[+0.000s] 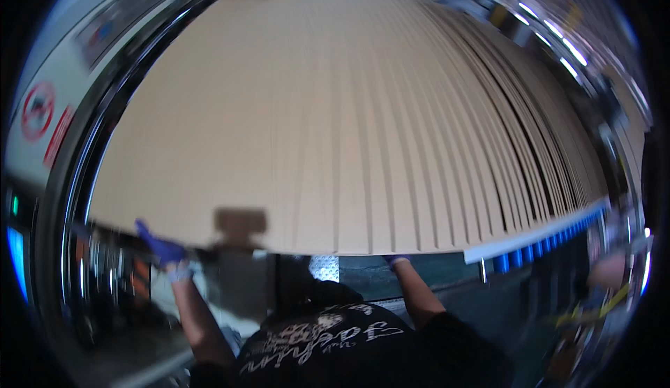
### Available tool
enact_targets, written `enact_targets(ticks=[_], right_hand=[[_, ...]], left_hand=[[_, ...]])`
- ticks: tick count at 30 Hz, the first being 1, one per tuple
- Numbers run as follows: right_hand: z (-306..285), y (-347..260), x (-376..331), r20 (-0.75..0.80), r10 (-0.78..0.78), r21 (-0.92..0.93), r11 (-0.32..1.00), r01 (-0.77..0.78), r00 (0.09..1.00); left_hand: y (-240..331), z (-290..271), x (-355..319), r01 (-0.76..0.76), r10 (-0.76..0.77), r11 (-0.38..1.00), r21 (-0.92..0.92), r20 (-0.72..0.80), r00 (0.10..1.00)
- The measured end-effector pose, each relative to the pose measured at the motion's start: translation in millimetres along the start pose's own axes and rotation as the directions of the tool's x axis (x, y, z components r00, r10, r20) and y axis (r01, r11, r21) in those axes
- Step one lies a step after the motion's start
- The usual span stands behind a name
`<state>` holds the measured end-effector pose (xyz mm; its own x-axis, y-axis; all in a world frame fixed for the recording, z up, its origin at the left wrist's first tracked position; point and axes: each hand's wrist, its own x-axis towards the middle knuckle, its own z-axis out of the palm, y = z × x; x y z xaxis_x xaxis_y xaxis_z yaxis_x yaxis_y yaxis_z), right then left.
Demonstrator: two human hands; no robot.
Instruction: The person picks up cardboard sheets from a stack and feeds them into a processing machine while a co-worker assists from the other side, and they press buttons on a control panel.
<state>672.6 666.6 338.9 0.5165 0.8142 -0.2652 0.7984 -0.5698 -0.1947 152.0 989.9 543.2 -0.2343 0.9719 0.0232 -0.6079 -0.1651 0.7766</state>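
Note:
A big stack of tan cardboard sheets [335,123] fills most of the view, fanned so that many sheet edges show toward the right. My left hand [165,250], in a blue glove, grips the stack's near edge at the lower left, fingers lying on the top sheet. My right hand [396,259], also in a blue glove, reaches under the near edge at the middle. Only its wrist and a bit of glove show; the fingers are hidden by the cardboard. My dark printed shirt [335,346] is at the bottom.
A curved metal machine frame [84,144] runs along the left, beside a white panel with a round red sign [36,111]. A white and blue rail [544,238] lies under the stack's right edge. Ceiling lights [558,39] are at the upper right.

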Motion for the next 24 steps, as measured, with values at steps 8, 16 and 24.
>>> enact_targets(ticks=[8,16,24], right_hand=[[6.7,53.9,-4.8,0.032,0.052,-0.148,0.988,-0.046,0.998],[5.9,95.9,4.8,0.111,0.077,-0.333,0.942,-0.036,0.991],[25.1,134.1,21.2,0.214,0.092,-0.534,0.845,0.038,0.972]], left_hand=[[-74.6,-57.4,18.1,0.002,-0.005,1.0,-0.009,-0.337,0.942],[-198.1,-128.8,-34.4,0.331,-0.462,0.879,-0.344,-0.439,0.77],[-280.9,-174.6,-40.1,0.496,-0.613,0.789,-0.364,-0.399,0.682]])
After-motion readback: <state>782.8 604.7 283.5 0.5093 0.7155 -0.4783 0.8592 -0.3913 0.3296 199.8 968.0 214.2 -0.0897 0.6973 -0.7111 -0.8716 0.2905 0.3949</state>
